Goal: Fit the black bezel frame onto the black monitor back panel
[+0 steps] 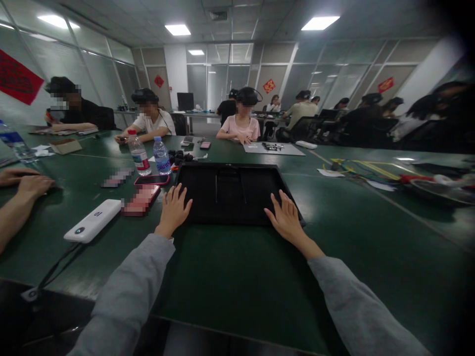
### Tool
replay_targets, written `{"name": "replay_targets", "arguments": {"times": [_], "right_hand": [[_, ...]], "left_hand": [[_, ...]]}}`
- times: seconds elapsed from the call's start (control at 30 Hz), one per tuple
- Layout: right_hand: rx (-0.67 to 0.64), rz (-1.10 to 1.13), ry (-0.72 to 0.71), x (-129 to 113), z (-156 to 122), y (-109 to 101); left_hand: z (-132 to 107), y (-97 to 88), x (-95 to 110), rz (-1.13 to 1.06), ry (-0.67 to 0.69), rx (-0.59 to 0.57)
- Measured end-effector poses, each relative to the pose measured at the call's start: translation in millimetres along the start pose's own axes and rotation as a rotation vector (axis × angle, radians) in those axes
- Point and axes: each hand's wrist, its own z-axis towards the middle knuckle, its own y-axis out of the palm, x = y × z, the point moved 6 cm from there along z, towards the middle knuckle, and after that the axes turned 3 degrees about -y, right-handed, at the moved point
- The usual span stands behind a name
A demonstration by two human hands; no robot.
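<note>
A black rectangular shell [230, 213], like a monitor housing, lies flat on the green table straight ahead. It has a raised rim and two thin upright lines across its middle. Fingers spread, my left hand [173, 211] rests at the shell's left edge. Across from it, my right hand [286, 217] lies over the right edge, its fingers also apart. Neither hand is wrapped around anything. Left of my left hand are a pink-red packet-like thing [138, 202], partly blurred, and a phone with a red edge [151, 180].
On the left, a white power bank [94, 221] trails a dark cable. Two bottles [139, 155] stand behind the phone. Another person's hands [35, 188] are at far left. Yellow cables [365, 169] and a dark round pan-like thing [441, 193] lie right. People sit across the table.
</note>
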Motion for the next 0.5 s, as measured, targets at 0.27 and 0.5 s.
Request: {"name": "replay_targets", "arguments": {"times": [0.27,0.5], "right_hand": [[-0.030,0.078,0.088,3.5,3.7,-9.9],[0.130,0.042,0.231,17.8,4.9,-24.9]], "left_hand": [[2.2,-6.4,-0.9,-0.092,-0.062,-0.027],[3.1,-19.1,-10.9,-0.150,-0.149,0.118]]}}
